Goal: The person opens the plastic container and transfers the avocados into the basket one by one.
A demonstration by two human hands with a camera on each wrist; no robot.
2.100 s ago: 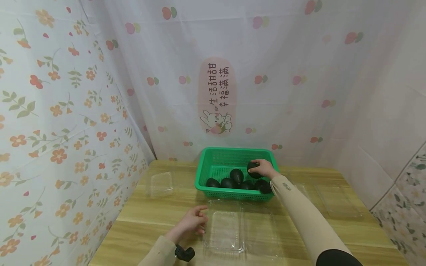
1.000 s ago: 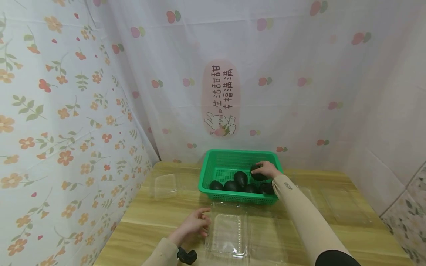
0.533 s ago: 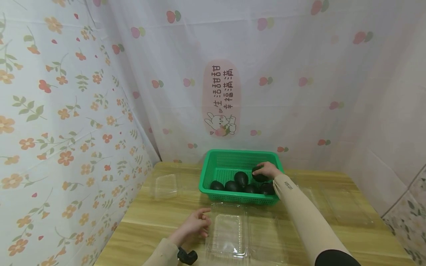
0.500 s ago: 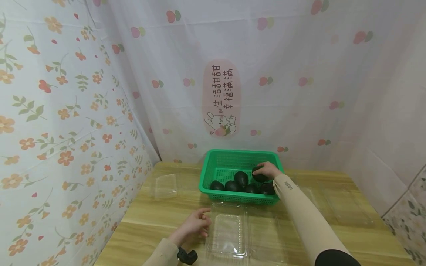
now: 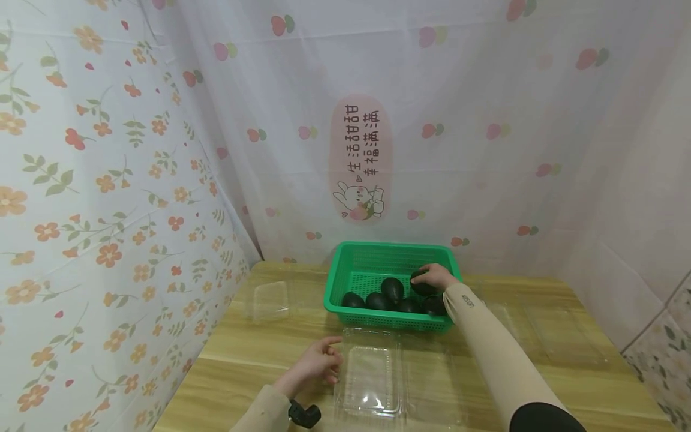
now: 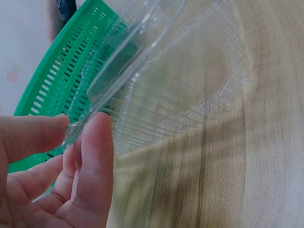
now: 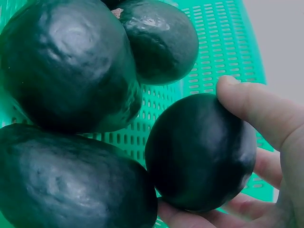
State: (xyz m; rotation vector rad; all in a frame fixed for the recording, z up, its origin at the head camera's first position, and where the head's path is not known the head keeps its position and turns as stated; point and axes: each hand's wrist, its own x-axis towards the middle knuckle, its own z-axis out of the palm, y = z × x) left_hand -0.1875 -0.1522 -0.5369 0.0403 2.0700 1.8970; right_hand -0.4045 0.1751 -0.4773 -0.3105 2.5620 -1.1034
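Observation:
With thumb and fingers around its side, my right hand (image 5: 436, 276) holds a dark avocado (image 7: 199, 152) inside the green basket (image 5: 333, 285). More avocados (image 5: 392, 289) lie in the basket beside the held one. In the right wrist view a large avocado (image 7: 66, 61) sits just left of it. Nearer the front, my left hand (image 5: 315, 363) pinches the left edge of a clear plastic clamshell box (image 5: 369, 378) between thumb and fingers. The left wrist view shows this thin clear rim (image 6: 109, 78) between the fingertips.
On the wooden table (image 5: 243, 360), another clear plastic box (image 5: 270, 300) stands at the left, and clear trays (image 5: 567, 330) lie at the right. Behind the basket hangs a printed curtain (image 5: 475, 180). A black wrist camera (image 5: 304, 415) is strapped to the left wrist.
The head view has shifted slightly. In the basket, the right hand and its avocado have sunk a little since the earliest frame. The left hand keeps its place on the box edge.

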